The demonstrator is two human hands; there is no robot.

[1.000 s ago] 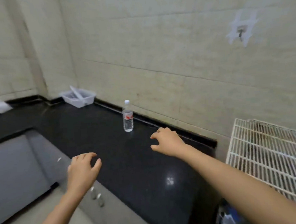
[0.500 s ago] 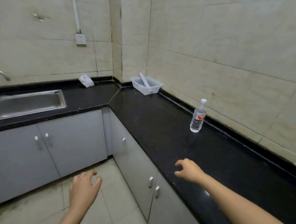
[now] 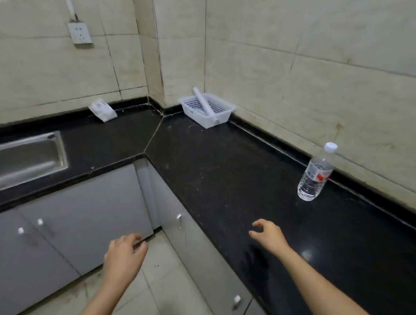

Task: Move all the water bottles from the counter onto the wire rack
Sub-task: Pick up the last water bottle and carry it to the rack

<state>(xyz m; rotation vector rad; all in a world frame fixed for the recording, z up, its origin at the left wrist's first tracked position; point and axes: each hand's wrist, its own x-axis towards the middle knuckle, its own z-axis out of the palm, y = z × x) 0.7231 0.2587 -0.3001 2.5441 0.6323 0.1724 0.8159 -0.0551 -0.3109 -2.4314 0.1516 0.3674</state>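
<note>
- The view has swung left along the counter (image 3: 228, 180); the rack seen a second ago is out of frame, so the carry is not yet begun.
- Sink (image 3: 61, 149), basket (image 3: 214, 121) and packet (image 3: 103, 111) sit well apart from the bottle; nothing blocks it.
- Bottle (image 3: 313, 177) stands by the wall.
- Right hand (image 3: 269, 234) has drawn back, loosely curled, empty; left hand (image 3: 124, 255) hangs relaxed, empty.

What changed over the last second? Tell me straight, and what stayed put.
The view swung left: the wire rack dropped out, the sink came in. The right hand drew back from the water bottle. Nothing gripped or released. Unchanged: bottle upright on the counter by the wall, left hand empty too.
</note>
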